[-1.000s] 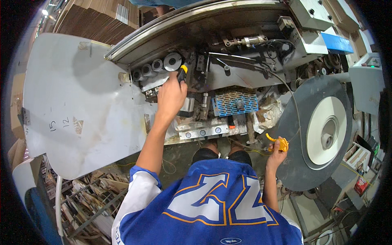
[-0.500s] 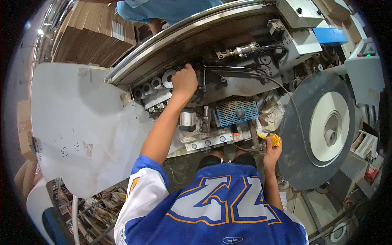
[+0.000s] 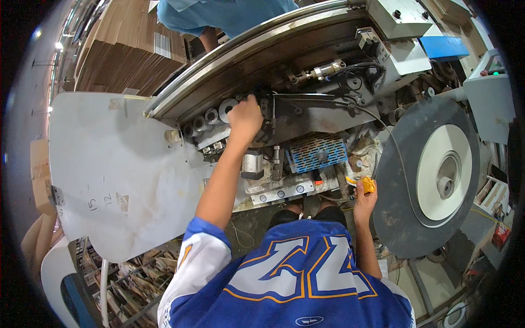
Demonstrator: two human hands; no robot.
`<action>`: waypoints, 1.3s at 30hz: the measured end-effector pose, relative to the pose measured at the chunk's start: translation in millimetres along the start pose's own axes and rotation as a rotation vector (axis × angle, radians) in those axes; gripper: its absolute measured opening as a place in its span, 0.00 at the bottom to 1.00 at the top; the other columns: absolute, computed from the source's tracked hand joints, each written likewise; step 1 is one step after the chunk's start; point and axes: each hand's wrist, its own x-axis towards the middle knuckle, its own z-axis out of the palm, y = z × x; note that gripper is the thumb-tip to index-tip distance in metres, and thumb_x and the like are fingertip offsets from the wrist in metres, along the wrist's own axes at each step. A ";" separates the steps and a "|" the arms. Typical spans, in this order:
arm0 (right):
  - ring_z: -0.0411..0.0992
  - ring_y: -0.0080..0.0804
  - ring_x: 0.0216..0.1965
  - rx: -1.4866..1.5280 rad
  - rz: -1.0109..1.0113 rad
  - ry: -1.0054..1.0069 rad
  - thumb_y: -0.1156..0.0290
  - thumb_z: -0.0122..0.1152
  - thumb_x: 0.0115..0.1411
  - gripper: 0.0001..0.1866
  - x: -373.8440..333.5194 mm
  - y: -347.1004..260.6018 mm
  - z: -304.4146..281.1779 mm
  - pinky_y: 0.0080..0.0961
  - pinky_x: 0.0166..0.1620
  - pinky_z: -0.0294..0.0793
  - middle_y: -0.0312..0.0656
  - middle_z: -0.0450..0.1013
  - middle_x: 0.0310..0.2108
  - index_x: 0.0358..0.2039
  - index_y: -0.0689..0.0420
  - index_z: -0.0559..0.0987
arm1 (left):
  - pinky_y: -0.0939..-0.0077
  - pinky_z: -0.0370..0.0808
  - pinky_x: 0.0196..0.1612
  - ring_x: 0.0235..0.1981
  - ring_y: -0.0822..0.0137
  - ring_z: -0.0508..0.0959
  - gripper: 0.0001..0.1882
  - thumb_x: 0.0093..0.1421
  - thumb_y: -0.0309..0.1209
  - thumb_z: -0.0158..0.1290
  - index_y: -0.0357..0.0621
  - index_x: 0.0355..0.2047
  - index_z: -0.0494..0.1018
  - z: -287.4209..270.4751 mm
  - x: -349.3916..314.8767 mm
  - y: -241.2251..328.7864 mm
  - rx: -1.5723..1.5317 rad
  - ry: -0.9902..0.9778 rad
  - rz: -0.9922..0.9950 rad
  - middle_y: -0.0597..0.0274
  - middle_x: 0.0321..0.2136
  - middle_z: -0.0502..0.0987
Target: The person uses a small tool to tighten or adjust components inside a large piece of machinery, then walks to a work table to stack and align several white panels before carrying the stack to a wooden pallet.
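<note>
My left hand (image 3: 245,118) reaches into the open machine, close beside a row of round metal rollers (image 3: 227,110). Its fingers are curled in among dark parts, and whatever they grip is hidden. Below that wrist sits a silver block-shaped motor (image 3: 252,162). My right hand (image 3: 363,203), lower and to the right, is closed round a yellow-orange object (image 3: 368,186) with a thin strip pointing left; its exact kind is unclear. A blue perforated cover (image 3: 318,154) lies between the two hands, farther in.
A large dark reel with a pale centre (image 3: 445,169) stands at right. The grey panel (image 3: 120,180) spreads out at left. Gauges line a white strip (image 3: 281,192). Behind the machine are stacked cardboard (image 3: 131,52) and a person in a blue shirt (image 3: 229,16).
The view has shifted slightly, so the machine sits a little to the right. My left hand stays by the rollers, and my right hand still holds the yellow-orange object.
</note>
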 end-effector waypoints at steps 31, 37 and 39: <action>0.70 0.20 0.35 -0.036 -0.010 -0.064 0.65 0.64 0.68 0.15 9.4 7.8 8.9 0.22 0.39 0.70 0.34 0.74 0.36 0.46 0.63 0.76 | 0.47 0.77 0.29 0.27 0.39 0.82 0.17 0.68 0.41 0.54 0.42 0.46 0.68 0.9 -28.0 6.8 -0.161 0.256 -0.233 0.43 0.25 0.81; 0.69 0.20 0.35 -0.094 -0.069 -0.133 0.65 0.63 0.69 0.15 6.6 -4.0 15.6 0.21 0.39 0.69 0.34 0.74 0.35 0.46 0.63 0.75 | 0.47 0.78 0.32 0.30 0.41 0.83 0.17 0.64 0.41 0.57 0.41 0.45 0.72 -22.7 -31.6 -2.3 -0.113 0.255 -0.176 0.43 0.27 0.82; 0.68 0.20 0.35 -0.120 -0.060 -0.152 0.64 0.63 0.69 0.15 5.4 -6.4 20.5 0.20 0.39 0.69 0.34 0.73 0.35 0.46 0.63 0.75 | 0.47 0.80 0.35 0.33 0.40 0.84 0.14 0.61 0.36 0.57 0.41 0.42 0.76 -30.0 -15.5 -8.1 -0.074 0.170 -0.120 0.42 0.29 0.82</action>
